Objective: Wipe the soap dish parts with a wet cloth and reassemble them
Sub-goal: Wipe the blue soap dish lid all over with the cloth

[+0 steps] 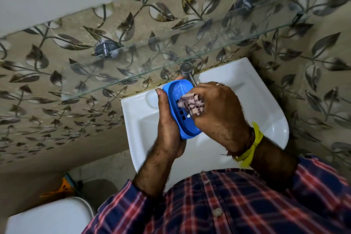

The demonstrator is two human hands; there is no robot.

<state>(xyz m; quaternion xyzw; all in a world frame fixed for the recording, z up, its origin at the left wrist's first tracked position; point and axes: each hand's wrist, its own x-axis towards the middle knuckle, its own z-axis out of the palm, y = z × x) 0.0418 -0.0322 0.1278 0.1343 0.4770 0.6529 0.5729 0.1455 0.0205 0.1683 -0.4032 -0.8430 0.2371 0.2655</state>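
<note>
Inside dish (178,91), fingers (197,108) seemingly pinch cloth (190,103).

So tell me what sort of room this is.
Most likely a small bathroom: a white wall-mounted washbasin with a tap, a glass shelf on patterned tiles, and what looks like a toilet.

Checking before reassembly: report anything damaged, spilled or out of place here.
Nothing stands out. The left hand holds the blue soap dish part over the white sink while the right hand presses the patterned cloth into it. No cracks or spills show.
</note>
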